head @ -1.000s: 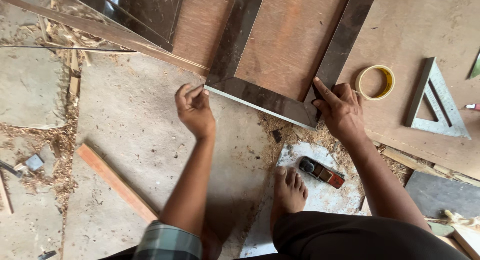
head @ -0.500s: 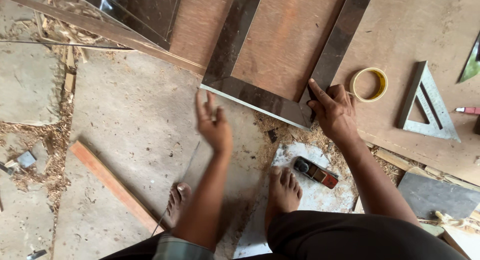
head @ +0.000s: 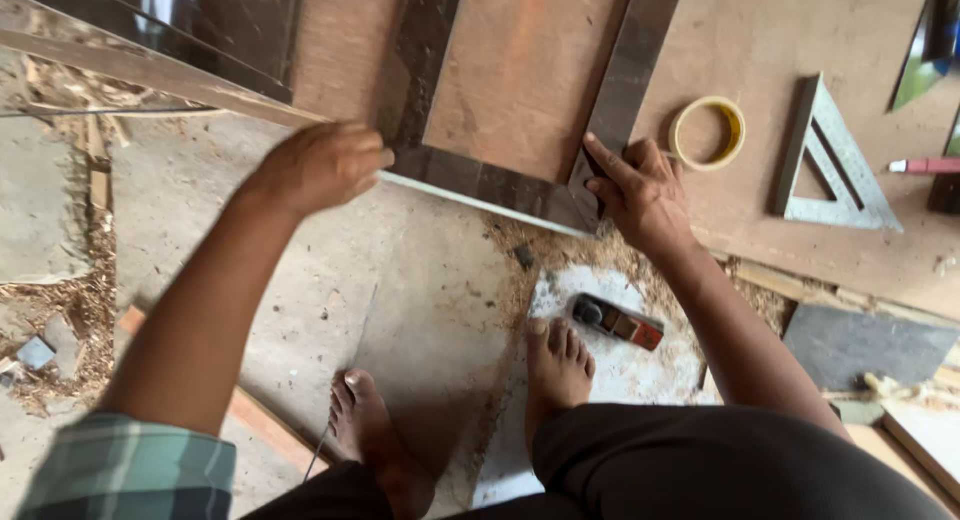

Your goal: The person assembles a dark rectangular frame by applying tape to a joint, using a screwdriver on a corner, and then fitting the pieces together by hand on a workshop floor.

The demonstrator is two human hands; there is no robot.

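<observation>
Frame: dark glossy laminate frame (head: 480, 180), flat strips mitred at corners, lying on brown board (head: 530, 70).
Left hand (head: 320, 165): curled, gripping frame's near-left corner.
Right hand (head: 640, 190): fingers spread, pressing right corner.
Nearby: yellow tape roll (head: 707, 133), grey metal triangular square (head: 825, 165).
Floor: sawdust, concrete.

dark brown frame (head: 480, 180), yellow tape roll (head: 708, 133)

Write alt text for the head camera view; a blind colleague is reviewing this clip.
A person's left hand and right hand press on the two near corners of a dark rectangular frame lying on a brown board. Bare feet stand on the dusty floor beside a small hand plane; a tape roll and a metal triangle square lie to the right.
</observation>
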